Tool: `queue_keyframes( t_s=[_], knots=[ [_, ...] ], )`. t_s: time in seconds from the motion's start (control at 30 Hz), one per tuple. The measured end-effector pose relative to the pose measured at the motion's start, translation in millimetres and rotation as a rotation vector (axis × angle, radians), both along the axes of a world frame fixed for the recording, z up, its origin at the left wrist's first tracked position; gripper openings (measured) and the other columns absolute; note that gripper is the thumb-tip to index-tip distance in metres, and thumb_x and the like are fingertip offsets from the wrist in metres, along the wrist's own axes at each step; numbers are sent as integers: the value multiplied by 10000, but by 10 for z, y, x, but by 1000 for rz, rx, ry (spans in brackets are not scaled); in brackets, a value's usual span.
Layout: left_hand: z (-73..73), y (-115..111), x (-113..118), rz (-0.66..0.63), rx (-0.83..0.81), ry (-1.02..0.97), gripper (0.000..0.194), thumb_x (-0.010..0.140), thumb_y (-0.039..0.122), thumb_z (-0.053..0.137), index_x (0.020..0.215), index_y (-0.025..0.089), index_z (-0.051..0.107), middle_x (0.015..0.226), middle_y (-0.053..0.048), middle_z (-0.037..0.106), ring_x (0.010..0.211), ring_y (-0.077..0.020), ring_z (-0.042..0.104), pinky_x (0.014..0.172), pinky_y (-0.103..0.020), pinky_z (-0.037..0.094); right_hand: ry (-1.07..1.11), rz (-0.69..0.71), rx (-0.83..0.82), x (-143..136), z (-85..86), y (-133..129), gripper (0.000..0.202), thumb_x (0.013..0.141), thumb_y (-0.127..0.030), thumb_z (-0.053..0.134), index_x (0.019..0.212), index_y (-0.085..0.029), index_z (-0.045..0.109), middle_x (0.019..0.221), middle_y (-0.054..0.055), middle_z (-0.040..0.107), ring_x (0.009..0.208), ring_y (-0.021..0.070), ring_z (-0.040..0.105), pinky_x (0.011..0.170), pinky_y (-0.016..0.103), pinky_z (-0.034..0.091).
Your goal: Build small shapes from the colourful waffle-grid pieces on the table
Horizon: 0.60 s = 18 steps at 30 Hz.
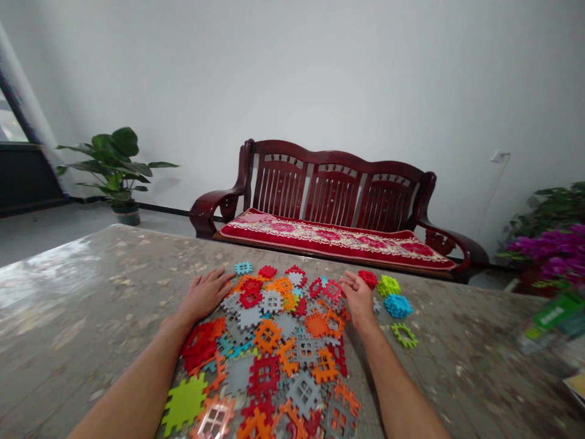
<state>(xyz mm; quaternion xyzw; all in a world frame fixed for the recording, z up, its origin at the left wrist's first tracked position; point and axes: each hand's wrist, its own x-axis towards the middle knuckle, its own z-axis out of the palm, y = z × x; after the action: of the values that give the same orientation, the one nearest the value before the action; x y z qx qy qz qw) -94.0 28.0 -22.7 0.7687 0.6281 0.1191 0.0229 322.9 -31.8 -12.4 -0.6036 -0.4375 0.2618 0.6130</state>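
Observation:
A heap of interlocking plastic building tiles (272, 341) in red, orange, grey, blue and green spreads over the table between my forearms. My left hand (210, 294) lies along the heap's far left side, fingers stretched out and holding nothing visible. On the other side my right hand (358, 299) is beside the heap, fingers loosely bent and apart, close to a red tile (333, 291). Just past it sits a red tile stack (367, 279). Further right are a lime green stack (388, 285), a blue stack (398, 306) and a single green tile frame (404, 335).
The patterned table (123, 292) extends to both sides. Behind its far edge stands a dark red wooden bench (333, 189) with a red cushion. A potted plant (116, 164) is at the left; purple flowers (555, 253) and a green-labelled package (555, 317) are at the right.

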Motion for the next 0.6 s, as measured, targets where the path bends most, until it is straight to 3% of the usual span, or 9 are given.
queue_keyframes(
  t_s=[0.1,0.27,0.47,0.6],
  knots=[
    [-4,0,-1,0,9,1,517,969,497,346,1420,345,547,1538,-70,474,1432,-300,387,1163,-536,237,-120,1,-36,45,-33,0,522,723,-321,557,1209,-145,628,1043,122,755,879,231,719,775,361,574],
    [-14,8,-6,-1,18,4,515,969,491,342,1420,346,547,1538,-68,475,1425,-291,395,1161,-524,240,-509,-16,-104,48,2,-60,416,776,-268,528,1162,-207,669,1150,80,734,1063,221,678,980,385,505],
    [-18,26,-10,-13,21,18,520,968,494,337,1416,340,552,1537,-78,474,1419,-298,406,1151,-521,258,-922,61,-282,-88,251,-237,514,747,-379,687,1247,-261,657,1226,62,704,1139,280,622,993,395,456],
    [-26,33,-11,-8,28,15,512,967,485,348,1412,343,557,1532,-70,482,1422,-299,404,1156,-516,254,-1054,112,-351,-142,308,-295,593,699,-381,745,1273,-270,647,1204,74,712,1095,295,629,951,396,459]
  ],
)
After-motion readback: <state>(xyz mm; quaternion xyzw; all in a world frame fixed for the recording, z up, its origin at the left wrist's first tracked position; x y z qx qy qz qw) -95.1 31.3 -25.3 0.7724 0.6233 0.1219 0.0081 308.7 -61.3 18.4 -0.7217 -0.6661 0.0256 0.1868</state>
